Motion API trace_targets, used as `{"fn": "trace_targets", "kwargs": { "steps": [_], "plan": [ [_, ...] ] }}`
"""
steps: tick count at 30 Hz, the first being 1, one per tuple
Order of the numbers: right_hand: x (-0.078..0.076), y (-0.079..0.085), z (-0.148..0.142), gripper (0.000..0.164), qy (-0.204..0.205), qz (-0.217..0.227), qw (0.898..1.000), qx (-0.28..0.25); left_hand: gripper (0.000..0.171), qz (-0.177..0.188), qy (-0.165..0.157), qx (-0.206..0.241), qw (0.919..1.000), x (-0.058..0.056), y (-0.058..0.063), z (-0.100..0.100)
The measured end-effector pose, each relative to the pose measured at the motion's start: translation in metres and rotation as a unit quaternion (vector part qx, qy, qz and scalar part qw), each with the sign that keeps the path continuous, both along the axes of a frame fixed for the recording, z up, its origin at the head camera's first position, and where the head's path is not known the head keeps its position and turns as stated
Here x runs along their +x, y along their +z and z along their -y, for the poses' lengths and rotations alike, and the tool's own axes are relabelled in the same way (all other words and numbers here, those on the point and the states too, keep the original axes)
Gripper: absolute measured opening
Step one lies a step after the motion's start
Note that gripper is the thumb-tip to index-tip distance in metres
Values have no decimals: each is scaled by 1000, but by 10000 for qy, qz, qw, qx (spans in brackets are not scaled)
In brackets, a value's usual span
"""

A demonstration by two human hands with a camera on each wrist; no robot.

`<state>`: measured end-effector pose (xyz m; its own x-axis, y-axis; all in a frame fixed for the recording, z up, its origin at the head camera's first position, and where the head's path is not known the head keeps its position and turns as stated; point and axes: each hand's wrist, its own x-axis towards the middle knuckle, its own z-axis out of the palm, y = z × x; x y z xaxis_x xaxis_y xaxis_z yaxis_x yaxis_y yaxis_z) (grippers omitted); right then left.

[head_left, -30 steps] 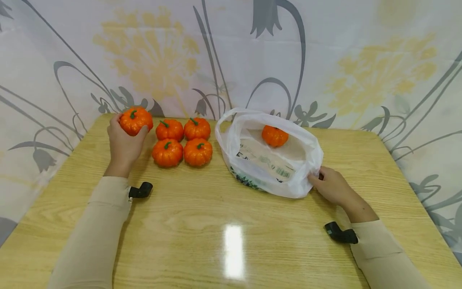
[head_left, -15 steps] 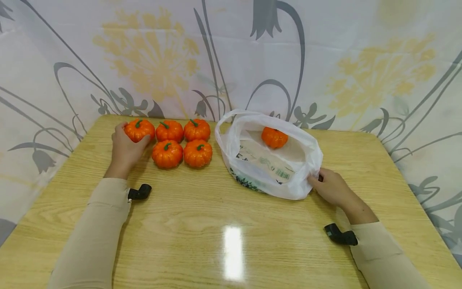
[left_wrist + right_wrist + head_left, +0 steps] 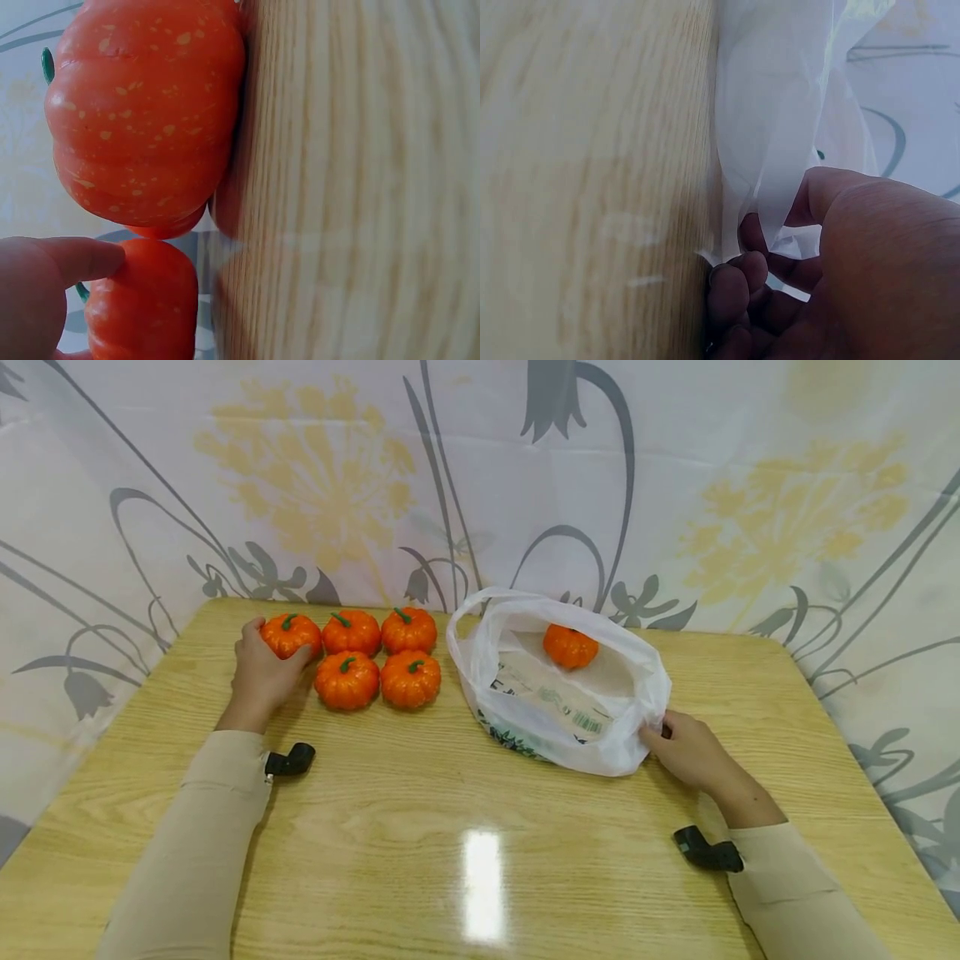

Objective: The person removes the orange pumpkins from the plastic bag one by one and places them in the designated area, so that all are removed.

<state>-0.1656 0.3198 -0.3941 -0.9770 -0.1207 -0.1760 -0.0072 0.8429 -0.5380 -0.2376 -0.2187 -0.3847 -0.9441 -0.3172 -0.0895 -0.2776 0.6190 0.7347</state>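
At the table's back left, my left hand (image 3: 258,672) grips a small orange pumpkin (image 3: 292,639) with a green stem, thumb on the near side and fingers behind it. That pumpkin sits down on the table, beside several similar pumpkins (image 3: 347,680) grouped in two rows. In the left wrist view the thumb touches the gripped pumpkin (image 3: 146,307), and a nearer pumpkin (image 3: 150,112) fills the upper left. My right hand (image 3: 693,752) pinches the edge of a white plastic bag (image 3: 648,685) between thumb and fingers. One pumpkin (image 3: 570,646) lies inside the open-mouthed bag.
The wooden table (image 3: 375,843) reaches back to a flower-patterned cloth (image 3: 480,468). A loop handle (image 3: 468,602) of the bag stands up at its left. Black wrist mounts (image 3: 291,760) are on both sleeves.
My left hand has lowered the pumpkin from above the table onto it, slightly to the right, against the row. My right hand keeps its pinch on the bag in the same place.
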Motion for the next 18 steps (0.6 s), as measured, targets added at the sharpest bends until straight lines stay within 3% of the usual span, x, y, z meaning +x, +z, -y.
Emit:
{"fn": "trace_targets", "kwargs": {
  "steps": [11, 18],
  "plan": [
    [0, -1, 0, 31, 38, -10, 10000, 1, 92, 276, -51, -207, 9994, 0, -1, 3],
    [0, -2, 0, 32, 62, -55, 10000, -11, 94, 272, -22, -298, 9992, 0, -1, 2]
  ]
}}
